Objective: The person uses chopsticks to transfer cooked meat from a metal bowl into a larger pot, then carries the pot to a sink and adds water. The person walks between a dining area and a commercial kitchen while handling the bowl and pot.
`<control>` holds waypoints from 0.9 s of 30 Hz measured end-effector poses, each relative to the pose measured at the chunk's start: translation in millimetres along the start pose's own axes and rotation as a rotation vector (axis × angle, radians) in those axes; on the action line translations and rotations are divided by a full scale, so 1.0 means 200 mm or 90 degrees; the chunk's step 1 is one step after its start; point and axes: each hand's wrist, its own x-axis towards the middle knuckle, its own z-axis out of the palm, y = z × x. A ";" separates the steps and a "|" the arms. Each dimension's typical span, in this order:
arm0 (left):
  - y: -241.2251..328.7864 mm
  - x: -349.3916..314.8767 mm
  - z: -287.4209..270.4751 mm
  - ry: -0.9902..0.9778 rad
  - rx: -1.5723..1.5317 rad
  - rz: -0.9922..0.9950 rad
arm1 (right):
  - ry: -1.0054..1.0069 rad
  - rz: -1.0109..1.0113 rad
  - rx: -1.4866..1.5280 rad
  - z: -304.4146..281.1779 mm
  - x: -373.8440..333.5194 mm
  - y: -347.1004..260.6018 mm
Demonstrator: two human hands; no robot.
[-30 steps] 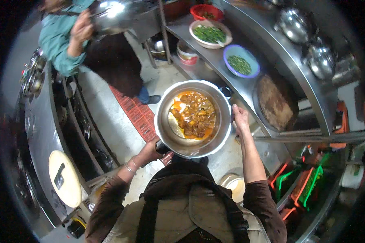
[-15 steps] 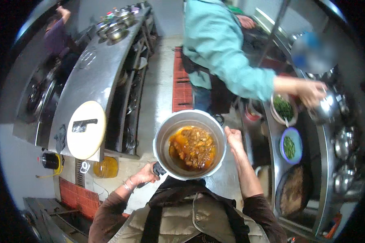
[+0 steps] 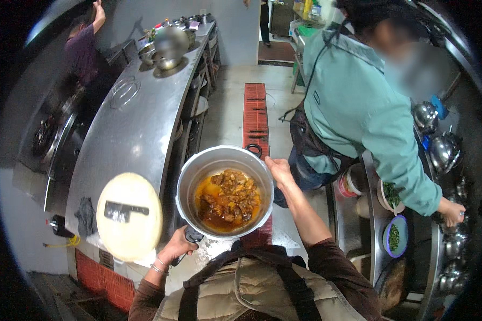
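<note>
In front of my body I carry a deep silver metal pot, which looks like a lidless pressure cooker. Chunks of brown stewed meat lie in its orange-brown, oily sauce. My left hand is closed round the pot's long black handle at the lower left. At the right side of the rim, my right hand holds the pot, its underside fingers partly hidden. A small black loop handle sticks out of the far side, just beyond my right hand.
Left, a long steel table bears a round cutting board with a cleaver and metal bowls. A co-worker stands close at the right, reaching over a counter with a bowl of chopped greens. A red floor grate runs ahead.
The pot has shifted left in view, still in both my hands. The cutting board appears lower and nearer. The co-worker's reaching hand has moved down and right, away from the white bowl of greens.
</note>
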 end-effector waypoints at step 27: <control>1.61 2.56 -1.00 -0.131 0.106 0.050 | 0.186 -0.013 0.050 -0.06 2.52 -0.95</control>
